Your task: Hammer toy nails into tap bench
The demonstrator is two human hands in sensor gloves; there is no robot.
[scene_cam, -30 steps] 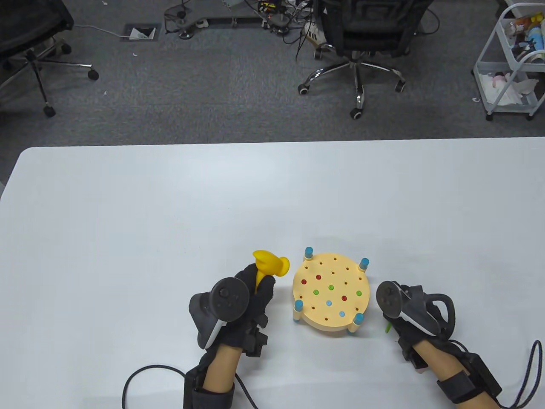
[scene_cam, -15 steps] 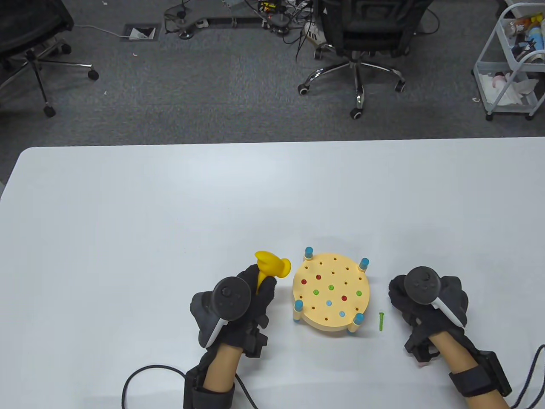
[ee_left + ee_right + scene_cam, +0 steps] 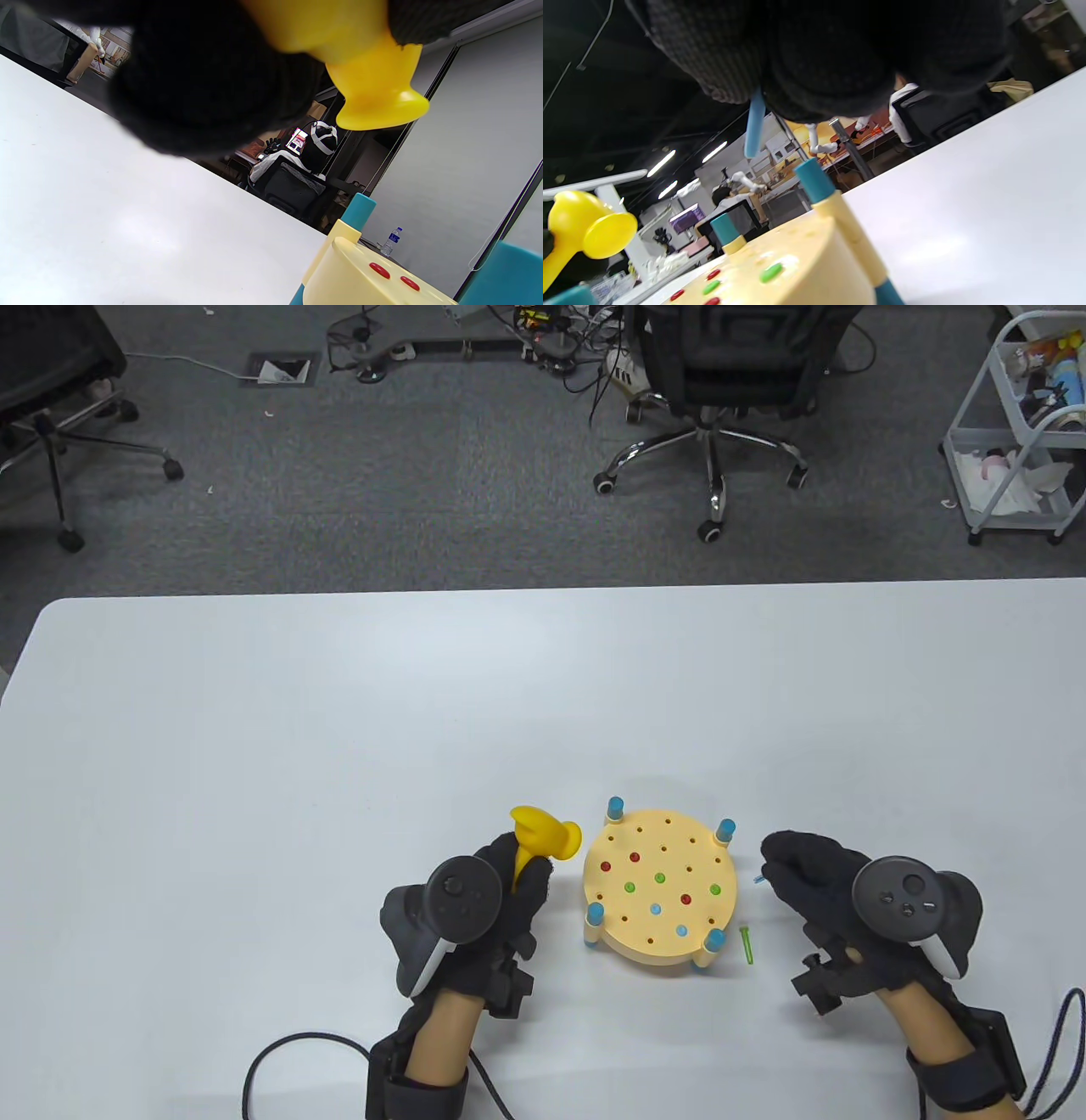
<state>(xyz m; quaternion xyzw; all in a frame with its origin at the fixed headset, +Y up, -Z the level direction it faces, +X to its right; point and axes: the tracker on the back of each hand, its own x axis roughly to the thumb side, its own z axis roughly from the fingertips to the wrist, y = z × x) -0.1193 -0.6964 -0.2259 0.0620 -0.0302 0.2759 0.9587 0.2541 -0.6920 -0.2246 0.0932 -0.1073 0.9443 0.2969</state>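
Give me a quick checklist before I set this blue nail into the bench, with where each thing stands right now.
1. Blue nail pinched in right hand: ok.
2. Nail over a hole in the tap bench: not ok, it is off the bench's right edge.
3. Empty holes left on the bench: ok, several show.
4. Yellow hammer gripped by left hand: ok.
5. Hammer clear of the bench top: ok, it is beside it.
6. Green nail within reach on the table: ok, it lies loose beside the bench.

Both hands (image 3: pixel 509 891) wear black knit gloves — dark round-headed trackers (image 3: pixel 458 899) on top, black wrist straps (image 3: pixel 416 1086) — trailing cable.
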